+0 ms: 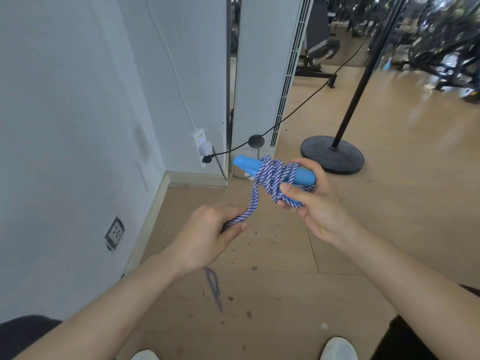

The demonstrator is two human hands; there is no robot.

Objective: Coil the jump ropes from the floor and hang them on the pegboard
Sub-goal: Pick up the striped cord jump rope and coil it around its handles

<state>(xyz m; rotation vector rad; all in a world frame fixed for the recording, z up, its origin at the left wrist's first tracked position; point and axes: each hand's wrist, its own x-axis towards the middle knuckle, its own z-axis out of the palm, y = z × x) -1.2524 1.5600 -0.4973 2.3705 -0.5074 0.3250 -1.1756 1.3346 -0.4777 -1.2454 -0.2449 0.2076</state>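
Right now I see the right hand (319, 201) clenched round the blue handles (245, 164) and the turns of rope (272, 174) wound over them, its thumb pressing on the lower loops. The left hand (207, 235), lower and to the left of it, pinches the strand that runs up into those turns. That strand looks taut between the two hands. Below the left hand a tail (214, 287) of rope hangs loose above the floor (285, 255).

My worry is the wrap itself. The turns sit bunched and crossing by the right hand's fingers, not side by side. If the left hand slackens its pull, I judge they could loosen and slide off the free end of the handles, which sticks out to the left of the right hand. Pulling too hard could skew the handles in the grip. The tail, left untucked, could let the bundle unwind once hung.

I can't see any pegboard from here. As for containers, I see none near either hand; only the hands hold the rope.
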